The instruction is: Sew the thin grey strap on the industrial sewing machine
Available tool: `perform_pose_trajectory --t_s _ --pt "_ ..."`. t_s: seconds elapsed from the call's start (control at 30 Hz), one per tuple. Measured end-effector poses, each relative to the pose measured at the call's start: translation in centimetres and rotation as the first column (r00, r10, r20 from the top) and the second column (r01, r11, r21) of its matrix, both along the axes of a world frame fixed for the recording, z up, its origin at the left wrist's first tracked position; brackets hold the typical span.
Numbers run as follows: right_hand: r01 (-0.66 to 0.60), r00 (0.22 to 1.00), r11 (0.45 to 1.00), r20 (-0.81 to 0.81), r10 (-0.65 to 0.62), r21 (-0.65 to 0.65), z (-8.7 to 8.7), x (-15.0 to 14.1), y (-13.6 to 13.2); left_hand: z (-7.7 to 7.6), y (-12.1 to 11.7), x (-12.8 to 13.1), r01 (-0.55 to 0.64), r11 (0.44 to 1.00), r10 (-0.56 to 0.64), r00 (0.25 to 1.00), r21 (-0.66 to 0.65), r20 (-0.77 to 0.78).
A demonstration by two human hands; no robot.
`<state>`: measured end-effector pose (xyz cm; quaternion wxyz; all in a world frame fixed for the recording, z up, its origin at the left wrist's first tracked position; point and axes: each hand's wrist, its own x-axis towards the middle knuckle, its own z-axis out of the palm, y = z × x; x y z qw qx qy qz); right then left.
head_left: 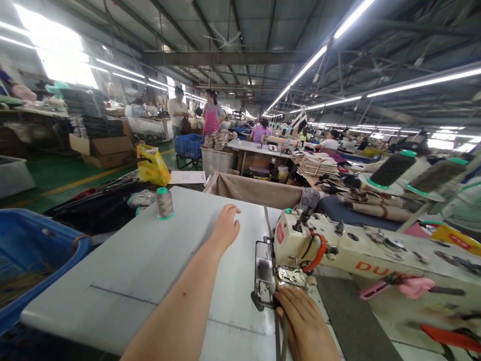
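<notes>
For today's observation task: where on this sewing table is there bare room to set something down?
Bare: table between thread spool and left hand, and nearer its front edge. Crowded: around the sewing machine, where the right hand rests.

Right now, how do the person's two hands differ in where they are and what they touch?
The left hand is stretched far out, flat on the bare table; the right hand stays close in, at the sewing machine's needle end. The left lies nearer the thread spool without touching it; the right rests by the metal plate. Neither holds anything.
</notes>
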<state>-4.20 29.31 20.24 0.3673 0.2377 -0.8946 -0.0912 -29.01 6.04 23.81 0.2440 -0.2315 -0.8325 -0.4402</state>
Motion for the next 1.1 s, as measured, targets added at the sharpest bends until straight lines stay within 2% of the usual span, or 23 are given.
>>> perform_pose_trajectory --t_s 0.23,0.43,0.77,0.93,1.1 --pt "-0.017 0.999 0.999 0.038 0.016 0.029 0.5 0.1 0.2 0.9 0.0 0.6 0.054 0.991 -0.048 0.997 -0.119 0.053" --pt "-0.022 0.998 1.0 0.052 0.023 -0.008 0.6 0.1 0.1 1.1 -0.1 0.8 0.09 0.975 -0.073 0.993 -0.201 0.092" --pt "-0.019 0.994 0.998 0.105 0.025 -0.052 1.0 0.3 -0.4 0.5 -0.3 0.4 0.125 0.955 -0.088 0.985 -0.27 0.146" --pt "0.022 0.984 0.996 0.177 -0.007 -0.086 1.6 0.8 -1.0 -0.2 -0.3 0.0 0.134 0.948 -0.088 0.982 -0.289 0.167" --pt "0.038 0.978 0.992 0.21 -0.012 -0.121 1.5 1.0 -1.1 -0.8 -0.4 -0.4 0.153 0.938 -0.098 0.977 -0.31 0.187"
